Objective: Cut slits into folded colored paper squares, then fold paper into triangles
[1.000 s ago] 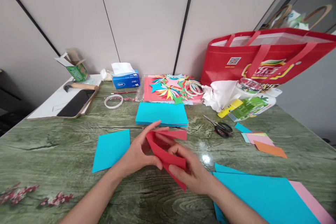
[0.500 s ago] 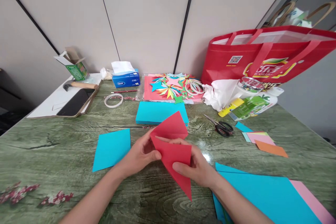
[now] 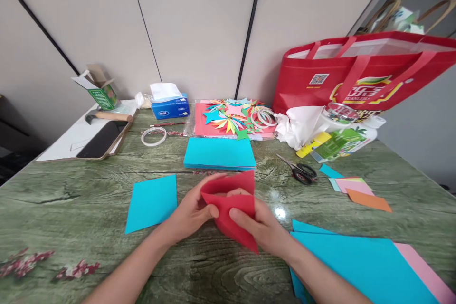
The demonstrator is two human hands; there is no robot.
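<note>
Between my hands, above the table, is a folded sheet of red paper [image 3: 237, 232], its upper side gaping apart. My left hand [image 3: 194, 211] pinches its left, folded end, thumb on the near face. My right hand [image 3: 261, 223] grips the right part, thumb on the near layer and fingers reaching inside the fold. Left of my left hand lies a square of blue paper [image 3: 151, 204]. Behind the red paper sits a stack of blue paper [image 3: 219, 152]. Large blue sheets [image 3: 359, 266] lie under and beside my right forearm.
Black-handled scissors [image 3: 302, 173] and small paper scraps [image 3: 368, 199] lie to the right. A yellow glue stick [image 3: 313, 145] and a red bag [image 3: 306, 80] stand behind them. At the back left are a tissue box [image 3: 171, 107], a tape roll [image 3: 154, 137], a phone [image 3: 103, 138] and a hammer [image 3: 110, 116].
The red paper's far flap has come down and closer to the near flap, so the fold is narrower. Both hands keep their hold in nearly the same place.
</note>
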